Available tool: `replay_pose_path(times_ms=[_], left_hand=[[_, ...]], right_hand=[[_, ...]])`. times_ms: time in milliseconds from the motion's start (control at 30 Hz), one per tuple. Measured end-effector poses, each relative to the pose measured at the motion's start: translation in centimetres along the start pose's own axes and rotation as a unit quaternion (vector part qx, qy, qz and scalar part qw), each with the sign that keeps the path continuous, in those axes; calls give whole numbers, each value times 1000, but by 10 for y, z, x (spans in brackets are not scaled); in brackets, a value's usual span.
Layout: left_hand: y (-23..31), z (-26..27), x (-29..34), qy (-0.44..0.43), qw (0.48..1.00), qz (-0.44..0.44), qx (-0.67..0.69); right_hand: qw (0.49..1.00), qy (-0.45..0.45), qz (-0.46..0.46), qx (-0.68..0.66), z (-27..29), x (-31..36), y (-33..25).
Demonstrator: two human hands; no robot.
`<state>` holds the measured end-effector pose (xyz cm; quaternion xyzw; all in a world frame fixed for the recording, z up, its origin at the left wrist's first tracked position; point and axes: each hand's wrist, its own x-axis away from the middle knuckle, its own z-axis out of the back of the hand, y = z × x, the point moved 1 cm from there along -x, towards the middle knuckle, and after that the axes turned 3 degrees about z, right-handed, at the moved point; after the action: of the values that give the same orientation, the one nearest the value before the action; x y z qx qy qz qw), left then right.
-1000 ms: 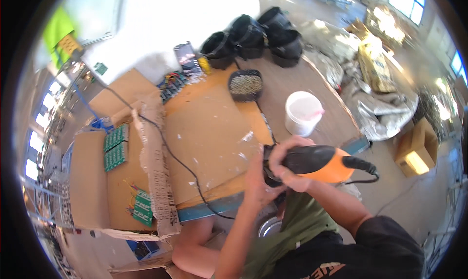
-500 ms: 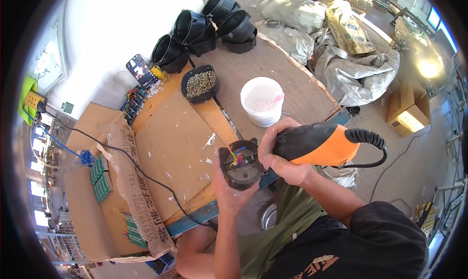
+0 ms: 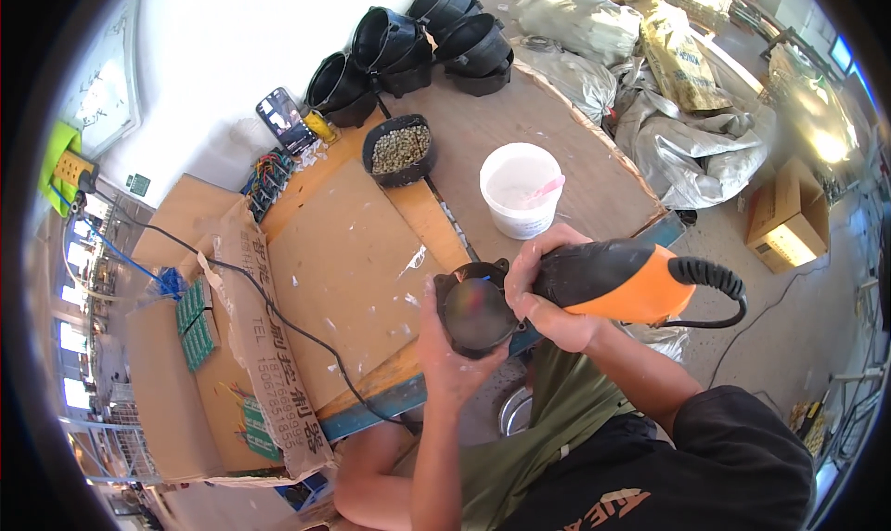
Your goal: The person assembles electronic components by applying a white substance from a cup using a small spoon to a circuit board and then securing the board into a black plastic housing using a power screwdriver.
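Observation:
My left hand (image 3: pixel 452 364) is wrapped round the side of a round black plastic housing (image 3: pixel 445 291) with small lugs on its rim. The inside looks like a dark, blurred disc, with a faint smear of coloured wires. My right hand (image 3: pixel 548 290) grips the black front end of an orange and black corded power tool (image 3: pixel 620 282), held nearly level. Its front end points left at the housing's rim; the fingers hide its tip, so I cannot tell whether it touches. Both hands are over the table's near edge.
A white bucket (image 3: pixel 522 217) with a pink-handled tool stands beyond my hands. Left of it are a black tub of small pellets (image 3: pixel 401 150) and a cardboard sheet (image 3: pixel 343 290). Stacked black housings (image 3: pixel 390 44) stand behind. A carton (image 3: pixel 269 345) with green circuit boards and a black cable (image 3: pixel 288 322) lie left.
The view has shifted, so the scene sits slightly farther right. Inside the housing, the wires and grey disc that showed clearly are now blurred and dark. Both hands keep their grips.

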<state>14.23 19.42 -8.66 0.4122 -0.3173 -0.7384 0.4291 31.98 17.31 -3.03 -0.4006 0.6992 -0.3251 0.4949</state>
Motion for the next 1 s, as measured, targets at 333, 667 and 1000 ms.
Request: replay_pose_path(times_ms=[333, 667, 1000], left_hand=[[0, -3, 2, -11, 1000, 22, 15], [0, 16, 5, 42, 998, -11, -35], [104, 207, 224, 461, 861, 91, -192]], right_hand=[[995, -49, 53, 68, 1, -4, 1], [998, -60, 27, -24, -17, 3, -10], [938, 309, 68, -143, 24, 27, -57]])
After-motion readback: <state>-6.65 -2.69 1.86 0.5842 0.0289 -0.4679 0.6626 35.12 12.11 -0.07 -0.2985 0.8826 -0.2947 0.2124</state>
